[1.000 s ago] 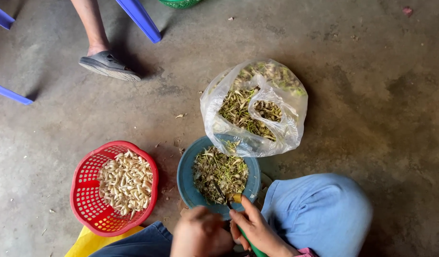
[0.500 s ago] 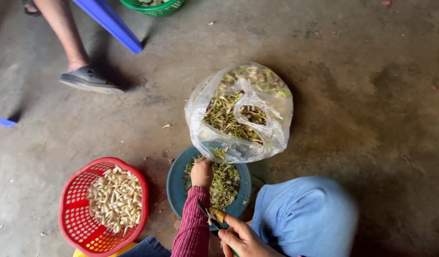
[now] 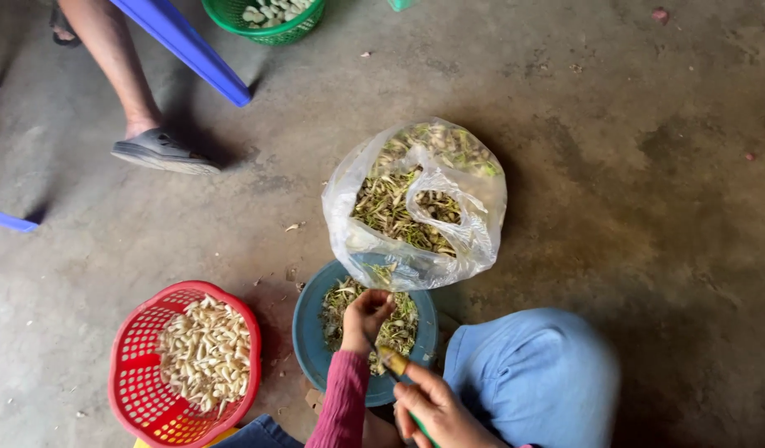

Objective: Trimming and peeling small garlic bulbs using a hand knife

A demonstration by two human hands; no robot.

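The right hand (image 3: 436,406), at the bottom edge and partly cut off, is closed round a small green-handled knife (image 3: 396,365) whose handle is mostly hidden. The left hand (image 3: 366,315), pink-sleeved, curls its fingers into the green trimmings in the round teal plastic basin (image 3: 307,332); whether it has hold of any cannot be made out. Half a second ago it lay higher in the basin. One clear plastic bag (image 3: 415,199) of trimmings sits centre; one red plastic basket (image 3: 133,390) of pale peeled cloves lower left; one green basket (image 3: 266,21) is cropped at the top.

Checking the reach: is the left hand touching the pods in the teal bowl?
Touching. The head view shows the left hand with fingers down among the pods in the teal bowl.
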